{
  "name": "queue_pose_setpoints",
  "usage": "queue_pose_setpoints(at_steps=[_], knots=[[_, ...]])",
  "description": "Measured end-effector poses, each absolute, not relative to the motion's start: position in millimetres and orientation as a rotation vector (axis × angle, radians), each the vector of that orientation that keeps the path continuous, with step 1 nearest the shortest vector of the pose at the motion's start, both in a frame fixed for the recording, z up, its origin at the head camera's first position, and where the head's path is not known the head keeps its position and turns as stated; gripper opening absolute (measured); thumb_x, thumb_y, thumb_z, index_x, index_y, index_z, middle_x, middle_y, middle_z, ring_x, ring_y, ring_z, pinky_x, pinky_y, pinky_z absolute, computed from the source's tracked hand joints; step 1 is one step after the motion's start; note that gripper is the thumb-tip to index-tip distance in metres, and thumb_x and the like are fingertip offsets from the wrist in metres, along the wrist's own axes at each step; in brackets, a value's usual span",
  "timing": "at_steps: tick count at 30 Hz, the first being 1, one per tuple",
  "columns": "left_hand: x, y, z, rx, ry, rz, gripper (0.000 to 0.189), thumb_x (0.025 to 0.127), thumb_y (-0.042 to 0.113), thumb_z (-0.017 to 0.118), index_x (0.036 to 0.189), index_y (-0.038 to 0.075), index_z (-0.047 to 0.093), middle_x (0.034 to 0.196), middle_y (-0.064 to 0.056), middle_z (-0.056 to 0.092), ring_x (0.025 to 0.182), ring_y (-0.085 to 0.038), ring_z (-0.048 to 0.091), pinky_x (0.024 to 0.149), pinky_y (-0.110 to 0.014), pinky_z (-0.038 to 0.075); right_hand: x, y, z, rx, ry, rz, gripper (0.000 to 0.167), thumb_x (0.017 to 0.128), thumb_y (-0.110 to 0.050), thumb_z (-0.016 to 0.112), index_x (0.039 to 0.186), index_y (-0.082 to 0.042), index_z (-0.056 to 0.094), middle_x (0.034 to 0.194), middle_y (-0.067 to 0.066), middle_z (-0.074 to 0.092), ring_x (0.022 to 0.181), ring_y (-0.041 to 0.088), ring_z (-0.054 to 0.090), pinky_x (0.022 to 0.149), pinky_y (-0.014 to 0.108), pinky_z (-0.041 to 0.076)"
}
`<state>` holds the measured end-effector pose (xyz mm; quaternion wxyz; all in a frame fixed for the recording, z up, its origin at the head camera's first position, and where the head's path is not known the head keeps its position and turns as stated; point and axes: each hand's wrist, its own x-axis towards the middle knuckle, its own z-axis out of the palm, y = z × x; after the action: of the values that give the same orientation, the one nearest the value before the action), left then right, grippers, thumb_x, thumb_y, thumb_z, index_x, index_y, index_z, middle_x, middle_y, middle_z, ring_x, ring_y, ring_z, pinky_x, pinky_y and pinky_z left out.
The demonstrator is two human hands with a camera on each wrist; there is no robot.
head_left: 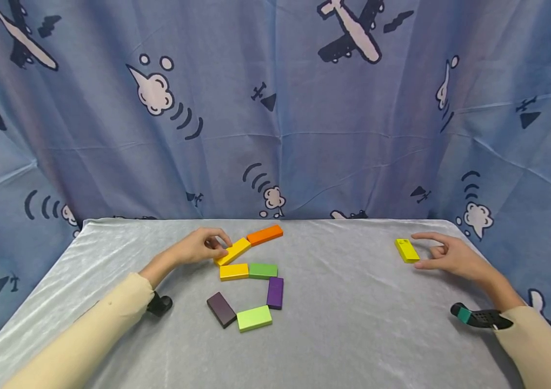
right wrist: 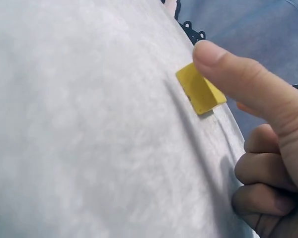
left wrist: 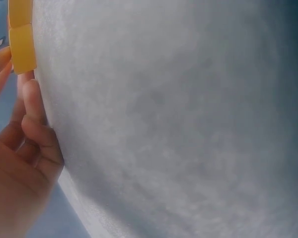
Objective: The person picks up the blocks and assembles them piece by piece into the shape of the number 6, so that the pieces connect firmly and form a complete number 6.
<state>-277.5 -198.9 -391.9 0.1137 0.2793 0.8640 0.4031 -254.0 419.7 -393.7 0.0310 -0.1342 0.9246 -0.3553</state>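
Observation:
My left hand [head_left: 202,246] pinches the near-left end of an orange-yellow block [head_left: 237,249] between thumb and fingers; in the left wrist view the thumb meets the edge of a yellow block [left wrist: 23,49]. That block lies slanted, its far end against an orange block [head_left: 265,235]. Over at the right, my right hand [head_left: 452,258] has thumb and index finger spread apart beside the two ends of a bright yellow block [head_left: 407,250]. In the right wrist view the thumb partly covers this yellow block [right wrist: 198,91], and the other fingers are curled in.
A shorter yellow block [head_left: 234,272], a green block [head_left: 263,270], a purple block [head_left: 275,293], a lime block [head_left: 254,318] and a dark brown block [head_left: 221,309] form a bent row. All lie on a grey cloth-covered table [head_left: 343,324], with a blue patterned curtain [head_left: 304,135] behind.

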Motion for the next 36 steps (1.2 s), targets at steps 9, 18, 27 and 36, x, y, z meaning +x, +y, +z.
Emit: queue_pose_setpoints(at_steps=[9, 18, 27, 36], knots=[[-278.5, -198.8, -391.7, 0.834, 2.535, 1.194, 0.018, 0.095, 0.001, 0.070, 0.112, 0.003, 0.070, 0.093, -0.006, 0.070, 0.080, -0.021, 0.061, 0.069, -0.035, 0.050, -264.3, 417.9, -390.0, -0.427, 2.820, -1.028, 0.072, 0.083, -0.026, 0.087, 0.141, 0.001, 0.054, 0.063, -0.008, 0.027, 0.053, 0.009, 0.027, 0.055, 0.032, 0.031], [-279.5, -199.0, -391.1, 0.844, 2.538, 1.198, 0.017, 0.095, 0.003, 0.070, 0.112, 0.002, 0.069, 0.090, -0.005, 0.070, 0.079, -0.020, 0.061, 0.067, -0.032, 0.049, -268.7, 416.6, -389.4, -0.378, 2.839, -1.020, 0.066, 0.083, -0.028, 0.087, 0.137, 0.000, 0.060, 0.064, -0.006, 0.030, 0.055, 0.012, 0.033, 0.057, 0.033, 0.031], [-278.3, -199.2, -391.9, 0.822, 2.537, 1.191, 0.018, 0.095, 0.002, 0.070, 0.113, 0.002, 0.070, 0.091, -0.005, 0.070, 0.080, -0.021, 0.061, 0.069, -0.034, 0.049, -264.1, 414.9, -391.6, -0.367, 2.856, -1.037, 0.065, 0.084, -0.030, 0.086, 0.136, -0.001, 0.061, 0.064, -0.004, 0.033, 0.054, 0.013, 0.035, 0.055, 0.033, 0.030], [-277.7, -199.3, -393.1, 0.826, 2.528, 1.197, 0.018, 0.095, 0.002, 0.070, 0.113, 0.002, 0.069, 0.092, -0.005, 0.071, 0.081, -0.021, 0.062, 0.070, -0.036, 0.050, -257.1, 413.2, -397.4, -0.392, 2.906, -1.102, 0.060, 0.085, -0.029, 0.086, 0.133, -0.002, 0.063, 0.064, -0.006, 0.030, 0.054, 0.011, 0.033, 0.051, 0.033, 0.031]])
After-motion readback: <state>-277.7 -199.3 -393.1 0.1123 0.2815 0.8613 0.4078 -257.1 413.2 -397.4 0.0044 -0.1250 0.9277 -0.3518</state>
